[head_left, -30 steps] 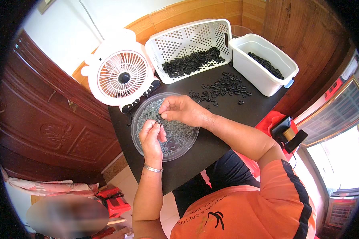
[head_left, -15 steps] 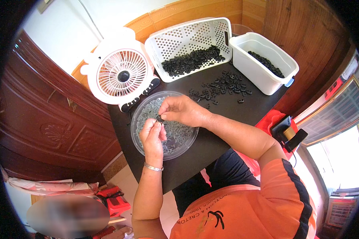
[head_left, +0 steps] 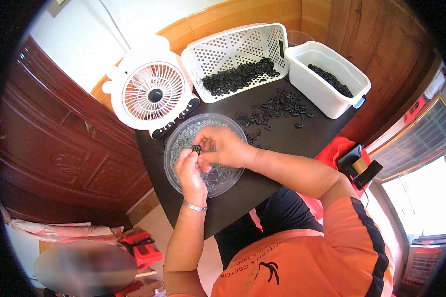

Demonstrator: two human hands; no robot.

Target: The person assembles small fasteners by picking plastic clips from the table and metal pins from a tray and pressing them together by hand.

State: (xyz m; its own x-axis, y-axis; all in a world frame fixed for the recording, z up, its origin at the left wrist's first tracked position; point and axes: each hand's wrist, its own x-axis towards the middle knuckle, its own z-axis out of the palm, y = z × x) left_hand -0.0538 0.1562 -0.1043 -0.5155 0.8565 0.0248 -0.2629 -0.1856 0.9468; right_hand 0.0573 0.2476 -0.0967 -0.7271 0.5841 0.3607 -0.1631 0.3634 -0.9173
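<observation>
A small black plastic piece with an opening in it (head_left: 196, 148) is pinched in the fingertips of my left hand (head_left: 191, 173), over a round clear tub (head_left: 169, 171). My right hand (head_left: 225, 147) bends in from the other side, its forefinger at the top of the piece and its thumb just below. Both hands' fingers are closed around it; the exact contact is partly hidden. Many thin, greyish, see-through bits (head_left: 181, 138) fill the tub beneath. To the right, a loose pile of similar black pieces (head_left: 280, 104) lies on the dark table (head_left: 262, 163).
Behind the pile stand a white perforated basket (head_left: 233, 54) and a white bin (head_left: 312, 86), both holding black pieces. A white animal-shaped fan (head_left: 155, 94) stands at the back left of the table. Something red and black (head_left: 352, 161) sits beyond the right edge.
My right hand has shifted slightly down, its fingers spreading from a tight pinch to either side of the piece. The black piece now shows more plainly in my left fingertips.
</observation>
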